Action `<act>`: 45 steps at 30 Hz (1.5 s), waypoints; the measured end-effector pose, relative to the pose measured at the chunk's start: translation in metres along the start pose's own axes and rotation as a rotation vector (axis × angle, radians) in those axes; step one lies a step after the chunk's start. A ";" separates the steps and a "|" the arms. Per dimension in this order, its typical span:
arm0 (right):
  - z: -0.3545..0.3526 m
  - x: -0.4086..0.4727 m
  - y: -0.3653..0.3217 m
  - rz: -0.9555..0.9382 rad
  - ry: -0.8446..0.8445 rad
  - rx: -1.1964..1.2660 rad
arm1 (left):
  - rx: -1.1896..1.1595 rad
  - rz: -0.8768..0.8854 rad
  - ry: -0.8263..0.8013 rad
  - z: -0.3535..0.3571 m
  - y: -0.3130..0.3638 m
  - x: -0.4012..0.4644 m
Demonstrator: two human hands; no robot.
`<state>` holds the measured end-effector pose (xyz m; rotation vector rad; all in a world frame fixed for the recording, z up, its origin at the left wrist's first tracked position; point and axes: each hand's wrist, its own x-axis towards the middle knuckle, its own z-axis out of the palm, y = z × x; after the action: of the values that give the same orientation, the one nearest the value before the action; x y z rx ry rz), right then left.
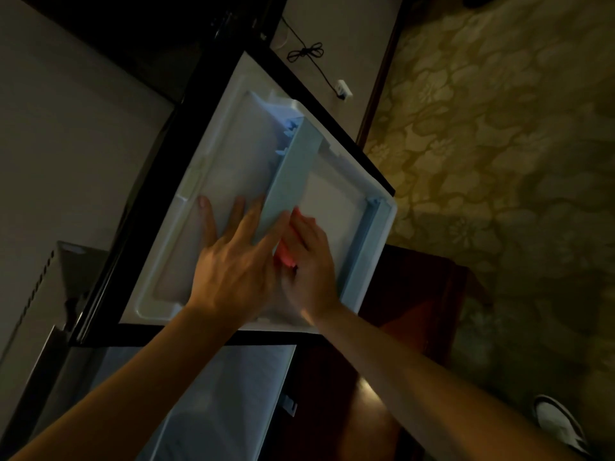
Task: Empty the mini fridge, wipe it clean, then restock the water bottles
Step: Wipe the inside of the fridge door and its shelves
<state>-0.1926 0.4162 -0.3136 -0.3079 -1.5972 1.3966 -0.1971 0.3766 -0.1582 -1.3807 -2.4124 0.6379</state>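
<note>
The mini fridge door [213, 181] stands swung open, its white inner liner facing me. A pale blue door shelf rail [293, 168] crosses the liner, and a second blue rail [372, 247] runs along the door's lower edge. My left hand [233, 261] lies flat on the liner with fingers spread, fingertips against the blue rail. My right hand [309, 257] presses a pink cloth [284, 254] against the liner just beside that rail; most of the cloth is hidden under the fingers. No water bottles are in view.
The fridge's lit interior [219, 394] shows below the door. A dark wooden cabinet [399, 327] surrounds the fridge. A black cord with a white plug [342, 89] lies on the wall side. Patterned carpet [499, 128] fills the right, and a white shoe [559, 424] is at bottom right.
</note>
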 end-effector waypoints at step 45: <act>-0.026 0.068 0.044 0.292 -0.104 0.029 | 0.012 -0.032 0.010 0.001 -0.001 0.002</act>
<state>-0.2239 0.4949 -0.3218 -0.4722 -1.6637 1.6798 -0.1998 0.3777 -0.1587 -1.3353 -2.4135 0.6345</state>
